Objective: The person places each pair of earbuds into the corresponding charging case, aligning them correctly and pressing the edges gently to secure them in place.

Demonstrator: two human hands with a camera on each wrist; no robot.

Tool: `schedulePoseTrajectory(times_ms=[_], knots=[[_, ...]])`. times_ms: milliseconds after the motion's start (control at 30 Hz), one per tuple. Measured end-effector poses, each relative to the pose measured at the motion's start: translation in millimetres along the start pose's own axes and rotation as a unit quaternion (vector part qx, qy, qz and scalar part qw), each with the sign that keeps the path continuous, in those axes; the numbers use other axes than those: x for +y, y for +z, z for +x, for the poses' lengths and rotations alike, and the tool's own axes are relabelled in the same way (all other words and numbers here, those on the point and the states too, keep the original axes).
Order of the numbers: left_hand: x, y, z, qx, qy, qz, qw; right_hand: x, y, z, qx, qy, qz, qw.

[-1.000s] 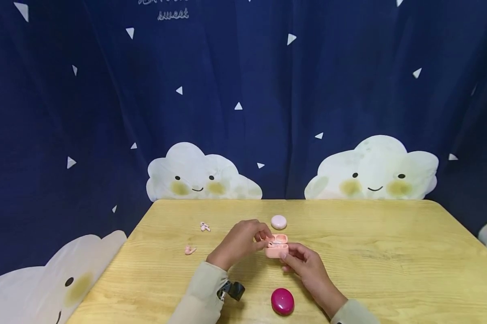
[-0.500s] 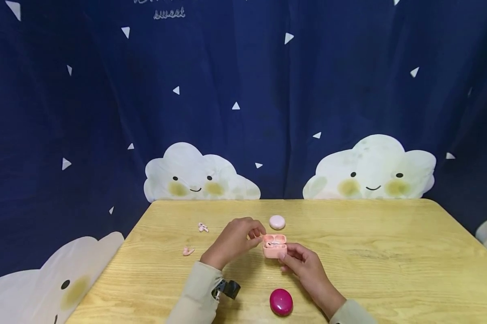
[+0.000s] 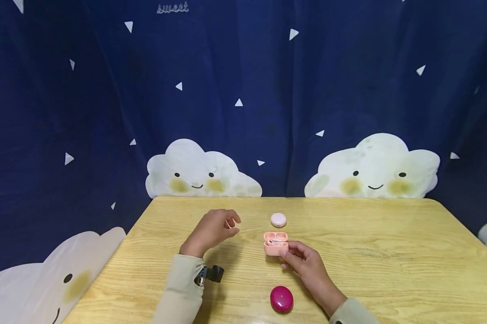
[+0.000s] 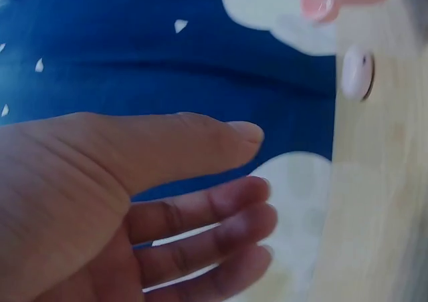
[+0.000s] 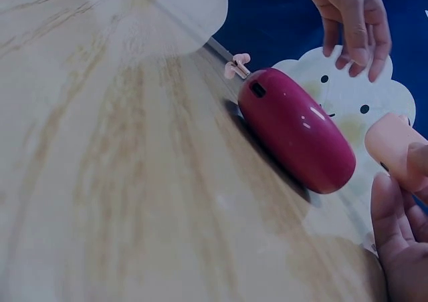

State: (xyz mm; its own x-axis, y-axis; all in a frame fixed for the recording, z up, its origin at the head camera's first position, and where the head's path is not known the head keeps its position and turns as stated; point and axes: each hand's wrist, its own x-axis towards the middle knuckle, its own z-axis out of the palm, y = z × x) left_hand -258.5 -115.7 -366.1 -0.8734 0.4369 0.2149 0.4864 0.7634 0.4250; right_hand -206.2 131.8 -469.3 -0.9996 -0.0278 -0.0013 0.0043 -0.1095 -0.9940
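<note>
My right hand (image 3: 308, 269) pinches a pink earbud case (image 3: 276, 249) by its right side, above the table. The case's lid stands raised, and a light earbud (image 3: 270, 242) shows in its left part. To the left of the case, my left hand (image 3: 212, 229) is in the air with loosely bent fingers. In the left wrist view, nothing lies between its thumb (image 4: 200, 145) and fingers. Pink earbuds (image 5: 237, 66) appear on the table in the right wrist view; in the head view the left hand and arm hide that area.
A pale pink round case (image 3: 278, 219) rests behind the earbud case. Nearer the front lies a glossy magenta round case (image 3: 281, 299). The wooden table (image 3: 389, 256) ends at a dark blue curtain (image 3: 267, 90) with cloud prints.
My left hand has drawn away from the earbud case to the left, now covering the loose earbuds in the head view. My right hand holds the case in nearly the same place.
</note>
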Motion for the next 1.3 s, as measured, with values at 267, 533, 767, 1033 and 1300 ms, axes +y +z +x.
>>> schedulePoseTrajectory(times_ms=[267, 533, 767, 1033, 1300], knots=[[-22.9, -19.6, -13.3, -0.011, -0.085, 0.013, 0.9962, -1, 1, -1, 0.002, 0.002, 0.0, 1.0], [-40.1, -28.3, -22.4, -0.032, -0.159, -0.009, 0.9868, 0, 0, 1, 0.0, -0.006, 0.005, 1.0], [-52.6, -29.8, -30.5, -0.061, -0.211, -0.03, 0.975, 1, -1, 1, 0.004, -0.004, 0.004, 1.0], [-58.5, -39.1, -30.0, -0.065, -0.229, -0.018, 0.9709, -3, -2, 5, 0.001, -0.015, -0.01, 1.0], [-61.3, -37.8, -34.3, -0.078, -0.229, -0.012, 0.9702, -1, -1, 1, 0.006, 0.0, -0.011, 1.0]])
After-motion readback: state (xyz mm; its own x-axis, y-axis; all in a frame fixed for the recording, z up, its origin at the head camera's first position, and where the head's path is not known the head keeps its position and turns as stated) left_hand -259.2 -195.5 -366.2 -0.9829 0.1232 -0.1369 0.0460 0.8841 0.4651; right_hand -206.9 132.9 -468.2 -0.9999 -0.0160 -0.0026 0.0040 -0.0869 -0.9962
